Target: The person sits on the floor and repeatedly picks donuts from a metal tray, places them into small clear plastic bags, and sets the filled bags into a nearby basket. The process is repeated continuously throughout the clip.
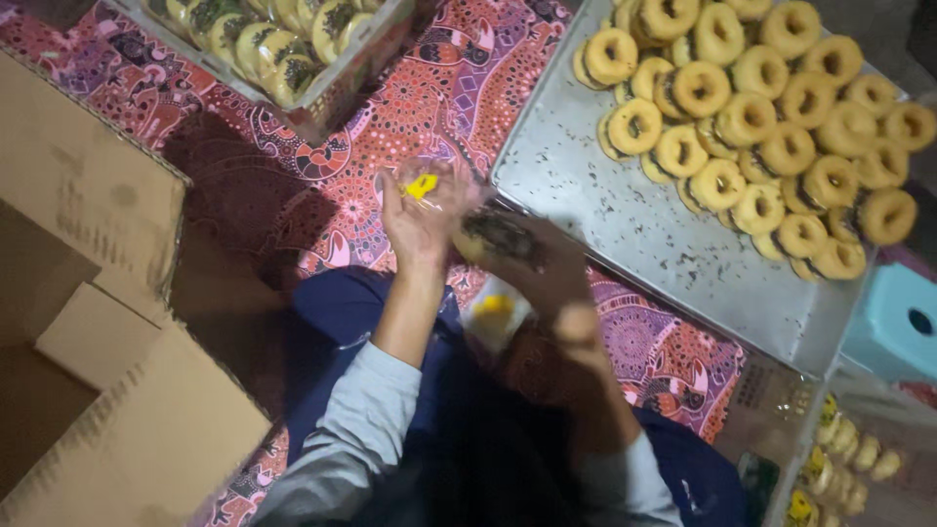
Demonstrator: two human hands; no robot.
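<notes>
My left hand (418,222) holds up a small clear plastic bag (426,183) with a yellow label, above the red patterned cloth (439,88). Close beside it, my right hand (549,268) grips a round pastry with dark filling (500,234) at the bag's mouth. Motion blur hides whether the pastry is inside the bag. A stack of clear bags with yellow labels (493,314) lies on my lap under the hands. A metal tray (625,229) to the right carries several ring-shaped, filled pastries (761,107).
An open cardboard box (93,322) fills the left side. A basket of bagged pastries (283,44) stands at the top. A light blue plastic stool (896,322) sits at the right edge, with more packed pastries (844,459) at the lower right.
</notes>
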